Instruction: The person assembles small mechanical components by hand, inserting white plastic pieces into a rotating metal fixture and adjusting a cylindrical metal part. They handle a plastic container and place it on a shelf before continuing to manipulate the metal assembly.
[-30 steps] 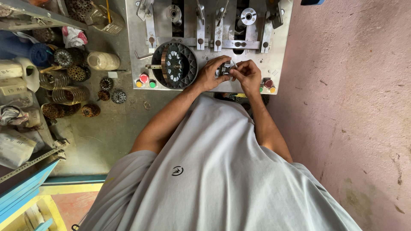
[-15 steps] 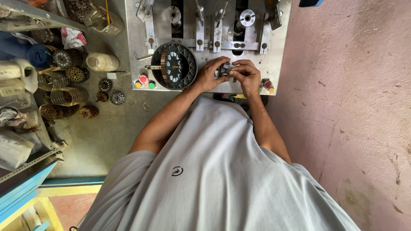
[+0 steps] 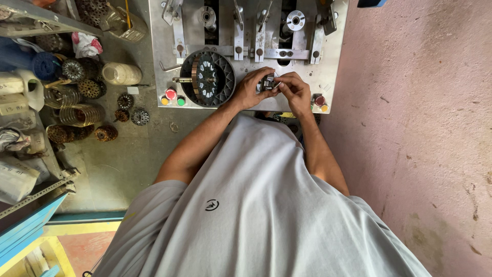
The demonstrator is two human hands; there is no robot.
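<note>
Both hands meet over the front edge of the metal bench (image 3: 164,56). The left hand (image 3: 252,88) and the right hand (image 3: 293,91) are closed together around a small dark metal part (image 3: 268,82), fingers pinching it from either side. A round black wound wheel (image 3: 207,78) sits just left of the left hand. Coloured buttons (image 3: 171,97) lie below it.

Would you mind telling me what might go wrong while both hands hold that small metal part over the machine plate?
The small metal part is pinched between the left hand and right hand above the metal plate; it might slip and drop. The left hand also sits close to the round toothed wheel, so fingers might catch on it. The red button lies beside the right wrist and might get bumped.
</note>
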